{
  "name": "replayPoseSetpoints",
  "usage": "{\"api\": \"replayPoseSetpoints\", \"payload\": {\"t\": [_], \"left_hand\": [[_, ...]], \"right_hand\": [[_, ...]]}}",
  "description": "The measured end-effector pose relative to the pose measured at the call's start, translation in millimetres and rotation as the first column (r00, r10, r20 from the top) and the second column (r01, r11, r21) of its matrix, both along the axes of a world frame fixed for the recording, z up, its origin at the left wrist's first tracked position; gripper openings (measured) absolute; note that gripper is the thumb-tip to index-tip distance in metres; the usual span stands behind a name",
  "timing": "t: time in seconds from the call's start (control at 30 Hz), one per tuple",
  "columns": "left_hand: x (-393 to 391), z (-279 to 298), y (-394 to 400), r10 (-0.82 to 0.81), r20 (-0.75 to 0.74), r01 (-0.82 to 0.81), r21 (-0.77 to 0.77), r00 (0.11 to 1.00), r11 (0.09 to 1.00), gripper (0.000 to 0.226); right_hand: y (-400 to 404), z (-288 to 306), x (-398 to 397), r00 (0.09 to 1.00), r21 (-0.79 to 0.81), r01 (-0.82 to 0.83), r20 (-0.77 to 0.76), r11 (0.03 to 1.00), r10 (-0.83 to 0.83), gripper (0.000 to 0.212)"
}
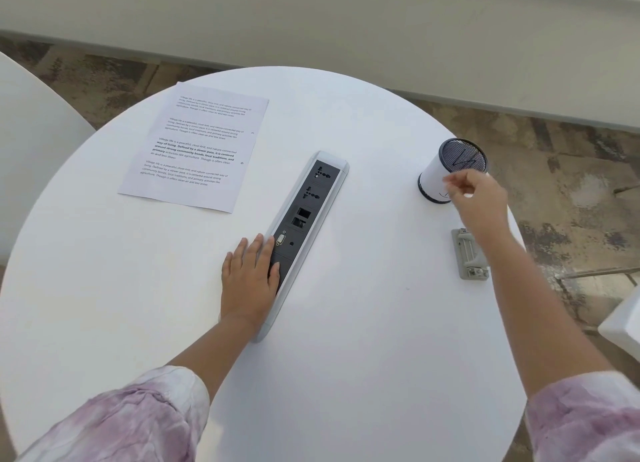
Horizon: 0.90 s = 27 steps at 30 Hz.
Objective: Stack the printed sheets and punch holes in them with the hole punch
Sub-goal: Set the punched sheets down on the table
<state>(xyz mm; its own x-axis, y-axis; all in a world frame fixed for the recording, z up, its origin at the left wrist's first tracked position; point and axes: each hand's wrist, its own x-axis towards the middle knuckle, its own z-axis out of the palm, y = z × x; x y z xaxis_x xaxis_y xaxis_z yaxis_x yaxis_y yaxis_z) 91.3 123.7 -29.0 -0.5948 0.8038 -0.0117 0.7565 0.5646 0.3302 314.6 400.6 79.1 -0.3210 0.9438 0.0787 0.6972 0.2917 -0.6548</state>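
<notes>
A stack of printed sheets lies on the far left of the round white table, with two punched holes showing near its right edge. The grey hole punch sits at the table's right edge, partly under my right forearm. My right hand hovers above the table between the punch and a pen cup, fingers loosely curled and blurred, with nothing seen in it. My left hand lies flat with spread fingers, partly on the socket strip.
A long grey and black socket strip runs diagonally across the table's middle. A white mesh pen cup stands at the far right. A white chair is at the left. Patterned carpet lies beyond the table.
</notes>
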Motion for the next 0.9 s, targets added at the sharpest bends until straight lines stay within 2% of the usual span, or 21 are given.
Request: {"api": "replayPoseSetpoints", "payload": {"t": [0.1,0.2,0.27,0.5,0.77,0.9], "left_hand": [[0,0,0,-0.004,-0.003,0.004,0.006,1.0,1.0,0.053],[1,1,-1,-0.007,-0.005,0.007,0.005,1.0,1.0,0.052],[1,0,-1,-0.005,-0.005,0.005,0.003,1.0,1.0,0.052],[0,-1,-2,-0.006,-0.004,0.006,0.001,1.0,1.0,0.052],[0,-2,-2,-0.004,-0.012,0.004,0.01,1.0,1.0,0.051],[0,-3,-2,-0.005,-0.008,0.005,0.003,1.0,1.0,0.052]], "right_hand": [[-39,-22,10,0.999,-0.16,-0.015,0.031,0.987,0.021,0.013],[-70,-44,27,0.989,-0.413,-0.055,0.104,0.909,0.107,0.014],[-86,-56,38,0.985,-0.488,-0.049,0.121,0.871,0.123,0.013],[-120,-73,44,0.984,-0.367,-0.039,0.149,0.929,0.1,0.014],[-127,-74,44,0.994,-0.302,0.023,0.106,0.953,0.01,0.01],[-127,-77,42,0.986,-0.292,0.006,0.159,0.957,0.042,0.007]]}}
